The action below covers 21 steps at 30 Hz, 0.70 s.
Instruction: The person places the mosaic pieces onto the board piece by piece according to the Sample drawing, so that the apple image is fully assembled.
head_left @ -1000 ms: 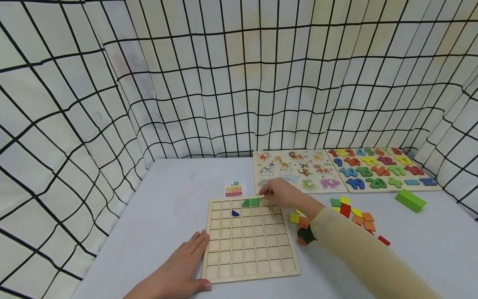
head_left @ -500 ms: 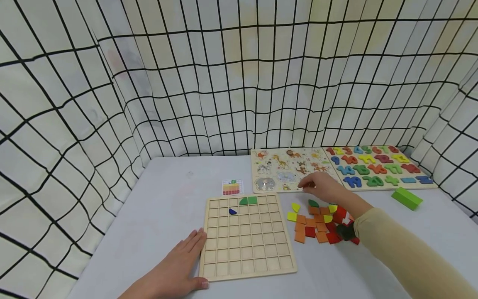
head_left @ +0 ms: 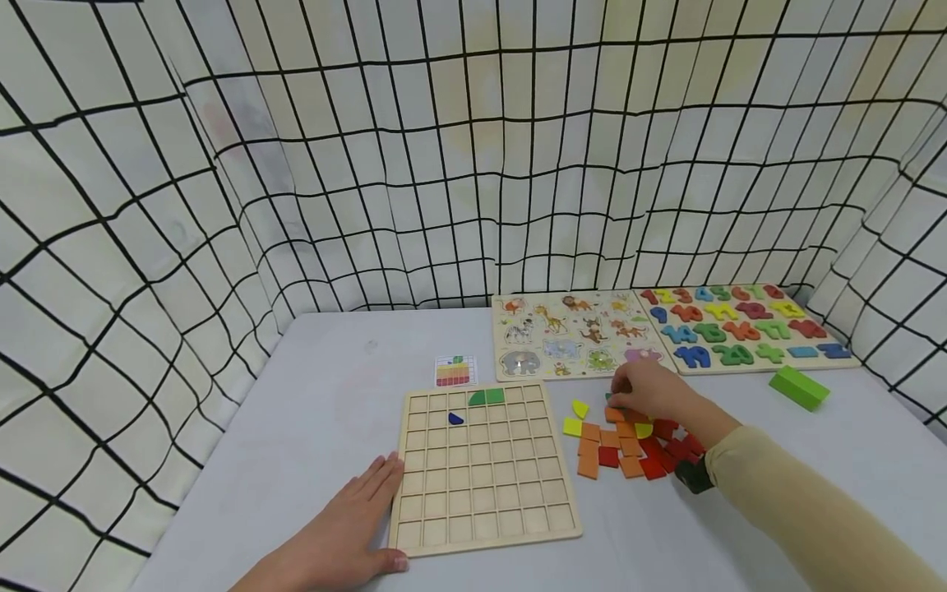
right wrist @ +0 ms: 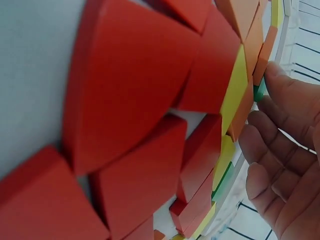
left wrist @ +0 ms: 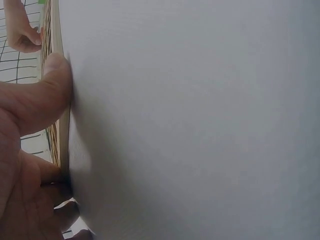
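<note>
My left hand [head_left: 333, 526] lies along the left edge of a wooden grid board [head_left: 482, 478], fingers straight, thumb at the near corner. A quarter-round and a square green tile [head_left: 494, 396] sit side by side in its far row. A small dark blue piece [head_left: 455, 419] lies one row nearer. Right of the board, my right hand [head_left: 651, 390] reaches over the far side of a pile of coloured tiles [head_left: 630, 446]. In the right wrist view its thumb and forefinger pinch a small green tile [right wrist: 258, 92], mostly hidden by the fingers, beside orange tiles.
A pattern card [head_left: 455, 372] lies just beyond the board. Behind the tiles are an animal puzzle [head_left: 565, 331] and a number puzzle [head_left: 743, 329]. A green block [head_left: 799, 388] stands at the right. Black netting [head_left: 385, 189] over white cloth surrounds the table.
My right hand has left the far edge of the board, swung right past the animal puzzle, and come down at the green tile in the pile. My left hand stays at the board.
</note>
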Each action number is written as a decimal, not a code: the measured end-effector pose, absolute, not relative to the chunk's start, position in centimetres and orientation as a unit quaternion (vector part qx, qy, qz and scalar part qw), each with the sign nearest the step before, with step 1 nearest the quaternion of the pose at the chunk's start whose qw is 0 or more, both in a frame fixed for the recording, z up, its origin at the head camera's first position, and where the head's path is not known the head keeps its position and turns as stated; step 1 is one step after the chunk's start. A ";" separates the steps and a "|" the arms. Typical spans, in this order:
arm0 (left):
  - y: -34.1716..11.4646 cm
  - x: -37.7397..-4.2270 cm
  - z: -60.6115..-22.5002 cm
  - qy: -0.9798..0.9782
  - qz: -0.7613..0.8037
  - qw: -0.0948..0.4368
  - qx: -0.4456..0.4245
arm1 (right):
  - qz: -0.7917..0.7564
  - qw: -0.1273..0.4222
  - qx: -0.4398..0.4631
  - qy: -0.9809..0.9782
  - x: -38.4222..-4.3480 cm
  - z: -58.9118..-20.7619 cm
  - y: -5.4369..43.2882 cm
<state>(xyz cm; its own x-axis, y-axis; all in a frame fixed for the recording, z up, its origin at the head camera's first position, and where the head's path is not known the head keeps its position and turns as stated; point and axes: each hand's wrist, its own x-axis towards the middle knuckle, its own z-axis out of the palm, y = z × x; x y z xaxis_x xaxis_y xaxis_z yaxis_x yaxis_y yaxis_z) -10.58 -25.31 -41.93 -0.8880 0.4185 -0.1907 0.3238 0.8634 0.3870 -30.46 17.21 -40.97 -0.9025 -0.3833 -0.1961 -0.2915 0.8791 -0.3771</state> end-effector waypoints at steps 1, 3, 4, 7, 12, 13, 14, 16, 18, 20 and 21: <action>-25.3 -10.6 -41.9 0.956 0.176 0.135 0.195 | -0.172 0.133 -0.176 0.960 -30.4 -40.9 17.2; -25.3 -10.7 -42.0 0.955 0.176 0.135 0.196 | -0.174 0.134 -0.178 0.959 -30.4 -40.8 17.2; -25.3 -10.7 -42.0 0.955 0.176 0.134 0.196 | -0.176 0.135 -0.179 0.958 -30.4 -40.8 17.1; -25.3 -10.8 -42.0 0.955 0.177 0.136 0.193 | -0.181 0.139 -0.178 0.957 -30.3 -40.7 16.9; -25.3 -10.7 -42.0 0.956 0.181 0.139 0.186 | -0.192 0.138 -0.179 0.955 -30.2 -40.7 16.6; -25.3 -10.7 -41.9 0.955 0.183 0.141 0.184 | -0.196 0.138 -0.180 0.954 -30.2 -40.7 16.6; -25.3 -10.7 -42.0 0.955 0.185 0.142 0.183 | -0.201 0.139 -0.179 0.953 -30.1 -40.7 16.6; -25.3 -10.8 -42.0 0.954 0.188 0.147 0.180 | -0.209 0.141 -0.178 0.951 -30.0 -40.7 16.6; -25.3 -10.8 -42.0 0.954 0.189 0.147 0.180 | -0.214 0.141 -0.179 0.950 -29.9 -40.7 16.6; -25.4 -10.7 -42.0 0.954 0.189 0.145 0.182 | -0.217 0.140 -0.178 0.949 -29.9 -40.5 16.5; -25.4 -10.7 -42.0 0.954 0.187 0.144 0.183 | -0.218 0.139 -0.177 0.950 -29.9 -40.5 16.4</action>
<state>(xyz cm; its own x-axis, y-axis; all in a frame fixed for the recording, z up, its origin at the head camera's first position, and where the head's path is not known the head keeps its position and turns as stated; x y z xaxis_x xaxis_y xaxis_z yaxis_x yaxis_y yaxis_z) -10.75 -25.37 -42.01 -0.8916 0.4025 -0.2074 0.2945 0.8634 0.4097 -29.91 16.43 -40.51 -0.8988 -0.3966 -0.1868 -0.2755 0.8424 -0.4632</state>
